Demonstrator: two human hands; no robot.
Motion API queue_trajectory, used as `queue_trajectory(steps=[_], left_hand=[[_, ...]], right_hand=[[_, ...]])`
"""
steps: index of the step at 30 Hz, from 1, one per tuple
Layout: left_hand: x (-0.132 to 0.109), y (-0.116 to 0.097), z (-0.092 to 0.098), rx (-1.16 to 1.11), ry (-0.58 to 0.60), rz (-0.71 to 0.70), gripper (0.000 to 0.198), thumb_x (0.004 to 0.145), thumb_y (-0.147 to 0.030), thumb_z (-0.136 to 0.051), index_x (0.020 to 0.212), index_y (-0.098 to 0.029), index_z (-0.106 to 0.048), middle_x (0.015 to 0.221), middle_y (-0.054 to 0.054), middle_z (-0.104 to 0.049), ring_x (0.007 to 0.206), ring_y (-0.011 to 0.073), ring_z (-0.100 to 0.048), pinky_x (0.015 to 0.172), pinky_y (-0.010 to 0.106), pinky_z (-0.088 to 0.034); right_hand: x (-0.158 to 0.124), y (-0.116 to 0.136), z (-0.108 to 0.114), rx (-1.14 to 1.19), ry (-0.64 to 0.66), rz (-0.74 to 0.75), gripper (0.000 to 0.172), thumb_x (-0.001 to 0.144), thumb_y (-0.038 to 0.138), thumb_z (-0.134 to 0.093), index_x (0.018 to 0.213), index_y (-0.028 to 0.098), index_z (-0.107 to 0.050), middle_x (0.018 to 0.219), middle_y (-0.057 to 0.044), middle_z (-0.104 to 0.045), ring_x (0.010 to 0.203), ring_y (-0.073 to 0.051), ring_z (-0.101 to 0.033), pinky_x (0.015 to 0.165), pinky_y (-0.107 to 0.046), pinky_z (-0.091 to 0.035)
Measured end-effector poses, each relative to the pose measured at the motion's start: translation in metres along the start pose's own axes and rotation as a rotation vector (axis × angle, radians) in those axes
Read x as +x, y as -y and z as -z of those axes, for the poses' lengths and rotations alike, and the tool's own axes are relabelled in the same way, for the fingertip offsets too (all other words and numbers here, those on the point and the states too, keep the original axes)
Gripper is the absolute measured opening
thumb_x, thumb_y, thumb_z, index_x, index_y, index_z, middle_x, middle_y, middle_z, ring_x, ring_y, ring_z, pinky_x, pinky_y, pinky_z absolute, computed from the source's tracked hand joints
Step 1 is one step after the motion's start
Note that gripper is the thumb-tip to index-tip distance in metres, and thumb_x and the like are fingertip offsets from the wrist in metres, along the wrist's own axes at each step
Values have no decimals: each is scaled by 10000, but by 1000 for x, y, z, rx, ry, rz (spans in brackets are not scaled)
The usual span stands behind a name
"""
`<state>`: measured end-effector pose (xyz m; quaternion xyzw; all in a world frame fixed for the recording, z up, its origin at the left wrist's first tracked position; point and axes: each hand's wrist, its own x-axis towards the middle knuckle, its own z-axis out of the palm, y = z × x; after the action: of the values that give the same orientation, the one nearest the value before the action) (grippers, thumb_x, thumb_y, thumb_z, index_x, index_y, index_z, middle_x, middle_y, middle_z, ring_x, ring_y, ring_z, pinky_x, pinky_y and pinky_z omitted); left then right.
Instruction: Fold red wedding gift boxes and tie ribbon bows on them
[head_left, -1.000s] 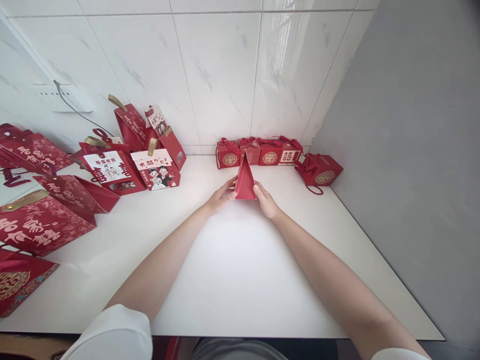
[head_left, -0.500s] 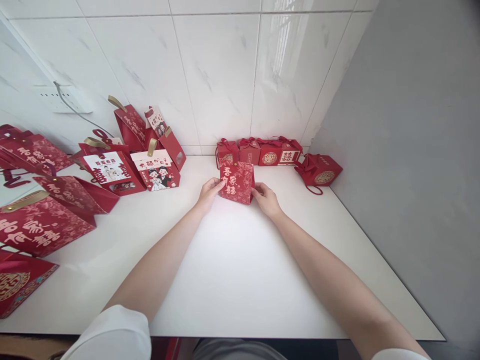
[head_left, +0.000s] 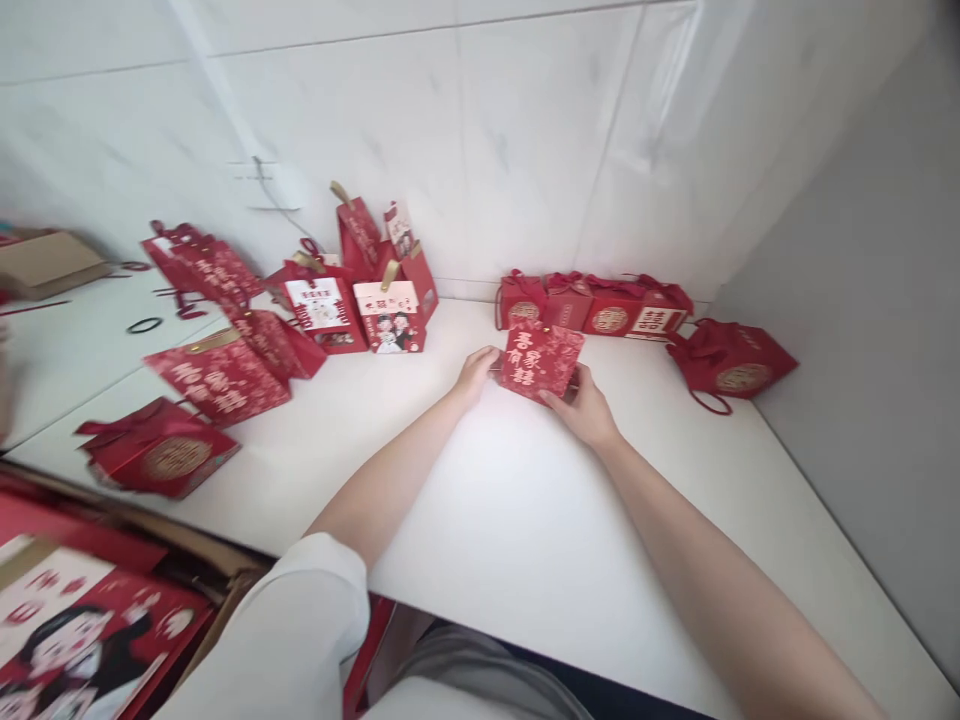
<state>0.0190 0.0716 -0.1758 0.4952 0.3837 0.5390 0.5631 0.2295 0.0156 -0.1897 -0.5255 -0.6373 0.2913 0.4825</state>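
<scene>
A small red gift box (head_left: 541, 362) with a floral print and pale Chinese characters is between my hands above the white table, tilted a little. My right hand (head_left: 589, 408) grips its lower right corner, thumb on the front and the other fingers behind. At its left edge my left hand (head_left: 476, 376) is closed on the side, with its fingertips partly hidden. Just behind the box stands a row of red gift boxes with ribbon bows (head_left: 570, 302) against the wall. To the right, another red ribbon-handled box (head_left: 739, 360) lies by the grey panel.
Several upright red gift boxes with gold handles (head_left: 390, 315) stand at the back left. More red boxes (head_left: 225, 385) are nearer on the left. A carton of flat printed boxes (head_left: 97, 630) is below the table edge. A grey panel (head_left: 862, 300) bounds the right side.
My view has swung left, bringing the carton at lower left into sight. The held box now tilts, and my right hand has shifted so its thumb lies on the front.
</scene>
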Motion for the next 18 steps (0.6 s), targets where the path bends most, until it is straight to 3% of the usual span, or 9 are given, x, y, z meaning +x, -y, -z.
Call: queue_trajectory(steps=[7,12,14,18], left_hand=[[-12,3,5,56,-87,-10,243,816,-367,-570,759,-131,-589,732,28,-599,719,113,-565,712,247,-450],[-15,3,0,112,-101,2,212,836,-322,-525,764,-131,-581,748,34,-611,722,110,-567,744,263,-454],[-17,5,-3,157,-98,10,207,838,-312,-509,769,-133,-587,741,31,-610,730,111,-570,749,258,-450],[-22,9,-6,283,-94,13,207,830,-312,-498,789,-147,-617,727,19,-607,745,116,-568,775,258,-441]], right_hand=[[-6,2,2,-86,-59,-134,649,610,513,-776,1115,177,-547,1049,-120,-691,867,-260,-689,814,-409,-546],[-8,4,7,-76,-151,-184,638,591,510,-788,1077,159,-571,1043,-136,-689,925,-300,-676,862,-486,-532],[-9,2,6,0,-193,-183,673,582,510,-794,1109,169,-550,1093,-139,-665,976,-308,-657,859,-507,-538],[-12,5,-3,387,-233,-131,700,624,511,-771,1188,243,-453,1299,-127,-525,1139,-276,-577,759,-445,-600]])
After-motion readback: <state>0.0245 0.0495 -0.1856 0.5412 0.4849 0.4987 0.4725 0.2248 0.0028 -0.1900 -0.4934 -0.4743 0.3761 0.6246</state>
